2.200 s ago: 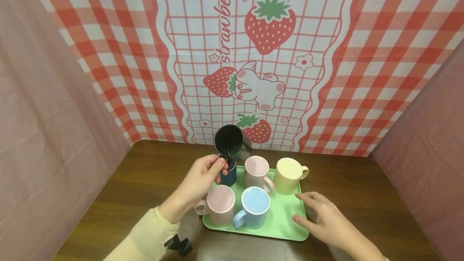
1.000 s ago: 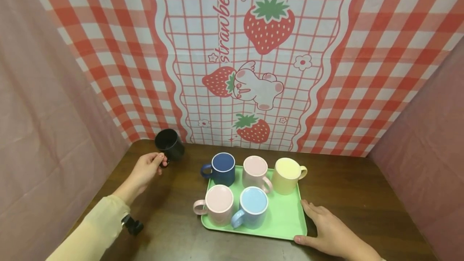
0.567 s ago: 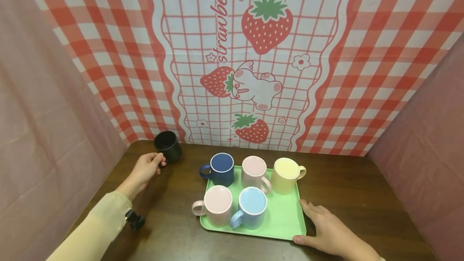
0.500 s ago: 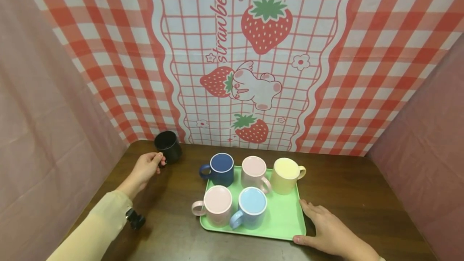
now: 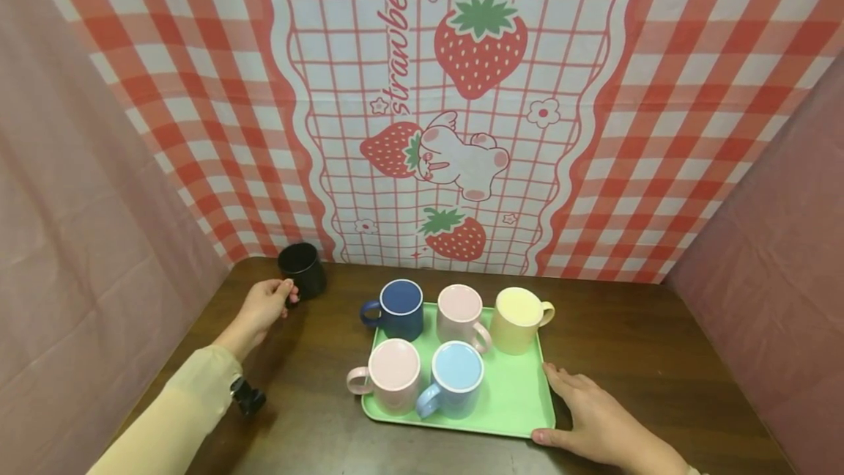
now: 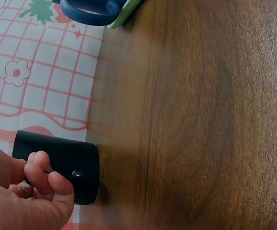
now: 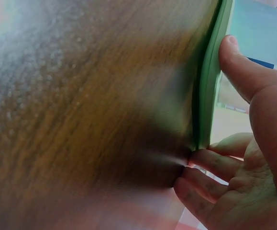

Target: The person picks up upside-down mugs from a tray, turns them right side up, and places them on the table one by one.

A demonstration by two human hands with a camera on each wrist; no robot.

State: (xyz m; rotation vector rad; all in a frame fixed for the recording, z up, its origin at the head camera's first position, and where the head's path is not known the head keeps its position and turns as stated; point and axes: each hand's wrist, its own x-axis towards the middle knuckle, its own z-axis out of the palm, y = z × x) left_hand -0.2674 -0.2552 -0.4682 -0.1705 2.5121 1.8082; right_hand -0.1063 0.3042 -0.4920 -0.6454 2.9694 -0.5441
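At the table's back left, a black mug [image 5: 303, 270] stands upright. My left hand [image 5: 264, 308] pinches its handle; the left wrist view shows the fingers curled there against the mug [image 6: 83, 165]. On the right, my right hand [image 5: 593, 416] rests along the right edge of a green tray [image 5: 517, 394], thumb near the front corner. The right wrist view shows the thumb and fingertips at the tray rim [image 7: 210, 91]. On the tray stand a navy mug [image 5: 402, 314], a pink mug [image 5: 458, 317], a yellow mug [image 5: 516, 325], another pink mug [image 5: 395, 380] and a light blue mug [image 5: 456, 383].
The brown wooden table [image 5: 316, 402] carries everything. A red checked strawberry cloth [image 5: 481, 160] hangs along its back edge, close behind the black mug. Pink curtains [image 5: 86, 240] stand at both sides. The navy mug's handle overhangs the tray's left edge.
My left hand has carried the black mug from above the navy mug, where it was tilted, leftward and down to the table's back left. My right hand has moved onto the tray's right edge.
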